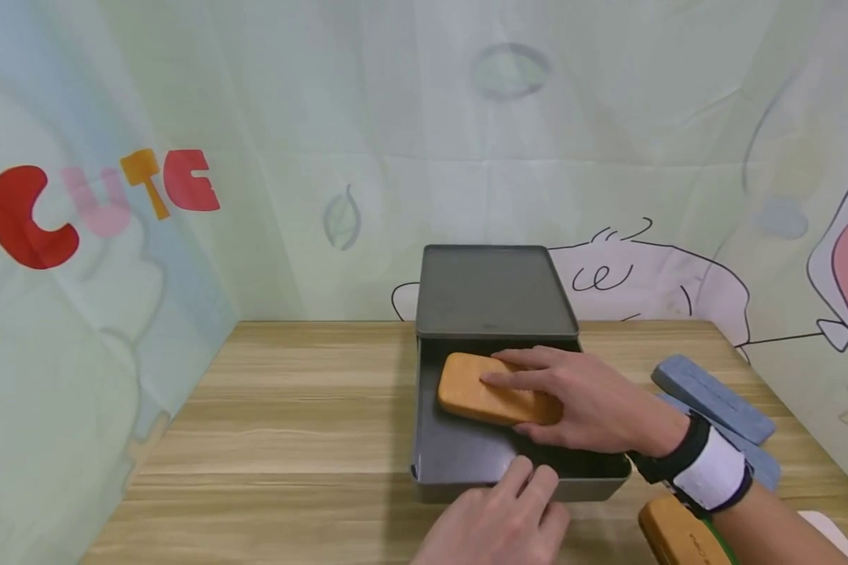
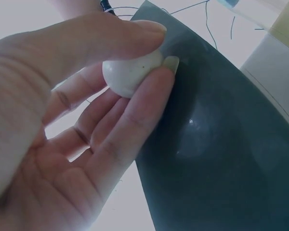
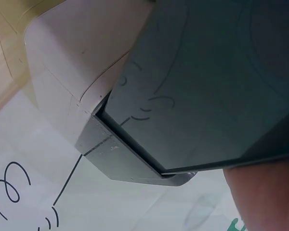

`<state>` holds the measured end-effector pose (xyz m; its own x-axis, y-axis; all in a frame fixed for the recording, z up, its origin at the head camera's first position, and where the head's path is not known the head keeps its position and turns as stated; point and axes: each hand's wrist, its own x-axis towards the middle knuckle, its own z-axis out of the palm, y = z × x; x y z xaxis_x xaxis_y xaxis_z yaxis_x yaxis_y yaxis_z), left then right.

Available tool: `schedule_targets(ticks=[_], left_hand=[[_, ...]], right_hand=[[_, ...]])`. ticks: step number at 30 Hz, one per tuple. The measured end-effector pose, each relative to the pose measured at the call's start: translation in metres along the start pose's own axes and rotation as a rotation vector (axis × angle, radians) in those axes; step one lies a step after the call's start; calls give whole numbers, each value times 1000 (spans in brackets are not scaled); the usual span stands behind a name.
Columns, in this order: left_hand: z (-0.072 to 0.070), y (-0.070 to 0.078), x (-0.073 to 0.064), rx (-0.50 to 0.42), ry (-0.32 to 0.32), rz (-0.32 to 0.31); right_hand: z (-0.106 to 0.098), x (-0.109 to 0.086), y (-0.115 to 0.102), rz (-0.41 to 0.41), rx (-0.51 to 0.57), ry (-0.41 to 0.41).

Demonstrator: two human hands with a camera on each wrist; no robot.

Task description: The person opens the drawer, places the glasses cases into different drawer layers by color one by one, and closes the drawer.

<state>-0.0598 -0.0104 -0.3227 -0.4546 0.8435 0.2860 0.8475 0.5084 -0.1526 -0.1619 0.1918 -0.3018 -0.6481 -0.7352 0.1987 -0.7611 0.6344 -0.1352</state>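
A dark grey drawer (image 1: 452,463) stands pulled out under the flat grey top (image 1: 495,290) of its case. Inside it, my right hand (image 1: 572,400) grips a rounded orange block (image 1: 480,392), thumb on the near side and fingers over the far side and top. The block lies at a slight tilt over the drawer floor. At the drawer front is my left hand (image 1: 498,510). In the left wrist view, its thumb and finger pinch a white round knob (image 2: 130,74) beside the dark grey panel (image 2: 216,144). The right wrist view shows a dark grey panel (image 3: 207,96), not the block.
To the right of the drawer lie two blue blocks, the upper one (image 1: 714,396) partly covering the other (image 1: 763,463). Nearer, partly behind my right forearm, sits another orange block (image 1: 678,534) with lettering and a green edge. A printed cloth (image 1: 311,157) hangs behind the wooden tabletop (image 1: 290,431).
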Motion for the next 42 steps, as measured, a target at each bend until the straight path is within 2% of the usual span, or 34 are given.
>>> schedule_targets(ticks=[9,16,26,29,32,38,42], left_hand=[[1,1,-1,34,37,8],[1,1,-1,63,63,12],[-2,0,-1,28,-4,11],[-3,-1,0,-12,-49,9],[-4,-2,0,-27,-69,10],[-3,-1,1,-1,-41,5],[-1,0,0,34,0,2]], right_hand=[[1,2,1,36,21,-45],[0,2,1,44,12,-30],[-4,1,-6,57,-21,3],[-5,1,-8,40,-45,38],[-6,0,-9,15,-73,72],[-7,-1,-7,-27,-83,102],[-6,0,-4,-58,-63,118]])
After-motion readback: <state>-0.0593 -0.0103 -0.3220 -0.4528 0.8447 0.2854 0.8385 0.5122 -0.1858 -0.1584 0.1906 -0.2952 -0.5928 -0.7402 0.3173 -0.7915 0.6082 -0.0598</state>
